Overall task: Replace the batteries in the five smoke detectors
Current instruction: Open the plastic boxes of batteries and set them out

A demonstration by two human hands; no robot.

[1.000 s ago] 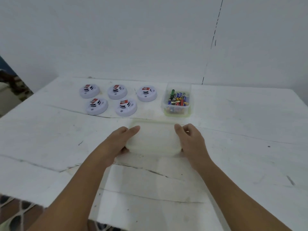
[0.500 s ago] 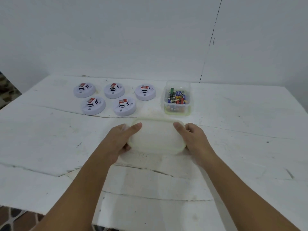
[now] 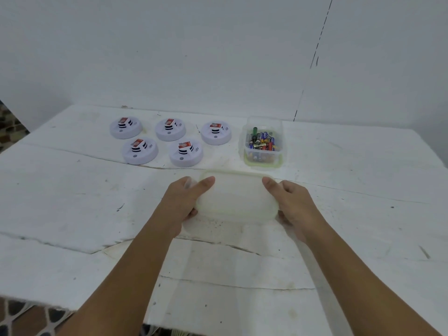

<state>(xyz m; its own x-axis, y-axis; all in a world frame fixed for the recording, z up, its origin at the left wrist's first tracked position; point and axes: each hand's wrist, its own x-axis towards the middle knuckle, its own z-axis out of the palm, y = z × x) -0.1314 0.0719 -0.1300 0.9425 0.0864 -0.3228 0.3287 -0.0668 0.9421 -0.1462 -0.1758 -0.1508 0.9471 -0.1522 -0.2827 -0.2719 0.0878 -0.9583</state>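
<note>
I judged this an early, preparatory step: none of the five smoke detectors had been opened, and they sat untouched in two rows at the far left of the white surface. Both my hands were on a lidded, translucent container near the middle of the surface. My left hand gripped its left end, thumb lying over the lid's corner and the other fingers curled down the side. My right hand clasped the right end the same way, thumb on the lid's edge.

I could not tell what was inside it; the milky lid hid the contents. Just beyond it, touching or nearly so, stood a clear tub with no lid, holding a loose heap of mixed batteries.

The next move, as I saw it, called for prying the lid up at one corner while holding the container's body steady, then setting the lid aside.
</note>
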